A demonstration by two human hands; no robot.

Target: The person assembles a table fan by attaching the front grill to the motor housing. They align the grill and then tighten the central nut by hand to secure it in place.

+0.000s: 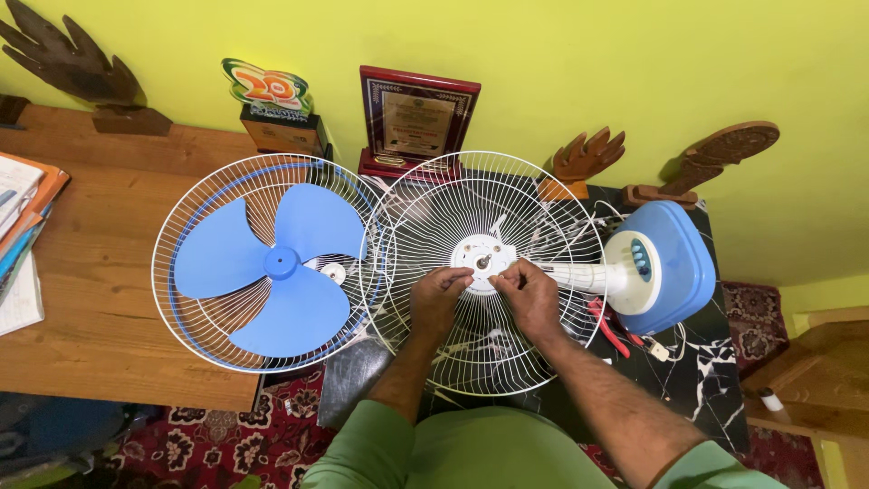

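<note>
Loose blue blade [276,263] lies in front guard [195,272] at 9 o'clock on desk [109,272]. Left hand [439,294] and right hand [528,292], fingers pinched shut on rear guard [484,362] beside motor hub [484,254]. Risk: a finger snags on the wires; the guard slides off the desk edge.

Both forearms are bare from short, light green sleeves down to the left hand [438,296] and right hand [530,294]. The green shirt looks plain; no rings seem visible.
</note>
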